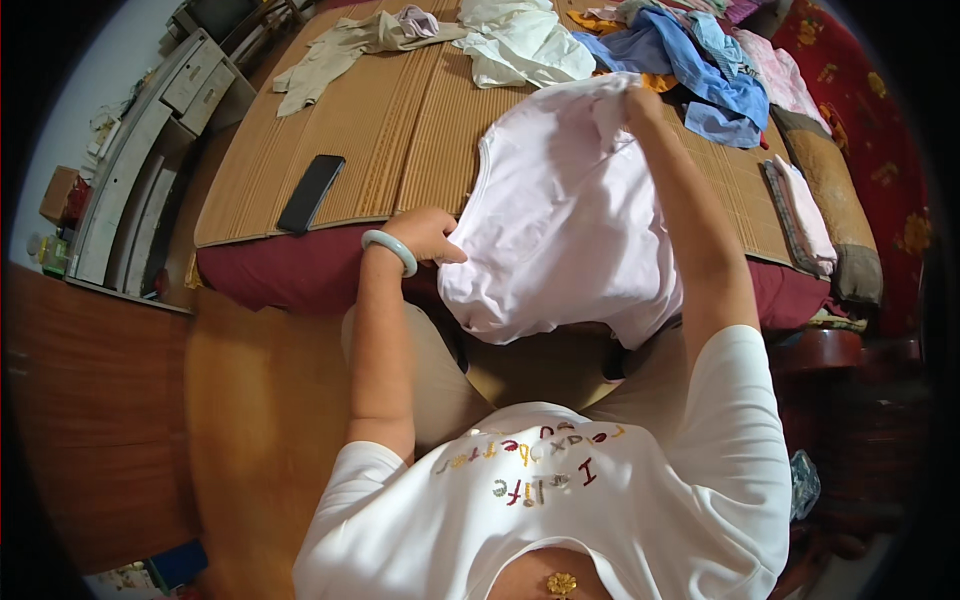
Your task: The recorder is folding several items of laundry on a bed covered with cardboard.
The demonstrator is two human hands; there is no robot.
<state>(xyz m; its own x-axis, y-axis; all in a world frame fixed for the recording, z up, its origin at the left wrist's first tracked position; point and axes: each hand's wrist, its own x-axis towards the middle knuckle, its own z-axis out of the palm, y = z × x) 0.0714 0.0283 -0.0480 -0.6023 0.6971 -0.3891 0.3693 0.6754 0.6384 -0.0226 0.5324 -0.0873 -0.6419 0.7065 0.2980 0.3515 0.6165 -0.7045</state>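
Observation:
A pale pink garment [570, 210], perhaps a shirt, is spread between my two hands. Part of it lies over the bed mat [390, 130], and its near side hangs loosely past the bed's front edge in folds. My left hand [430, 237], with a pale bangle on the wrist, pinches the garment's left edge near the front of the bed. Farther away, my right hand [642, 106] is closed on its far right corner; cloth hides some of those fingertips. Left of my left hand, a dark phone [311, 193] lies flat on the mat.
Beige clothing [345, 52], a white garment [515, 45] and blue clothes [690, 70] lie loose along the far side. Folded cloths [800, 215] sit at the right edge by a brown cushion [825, 190]. A grey cabinet [150, 180] stands left of the bed.

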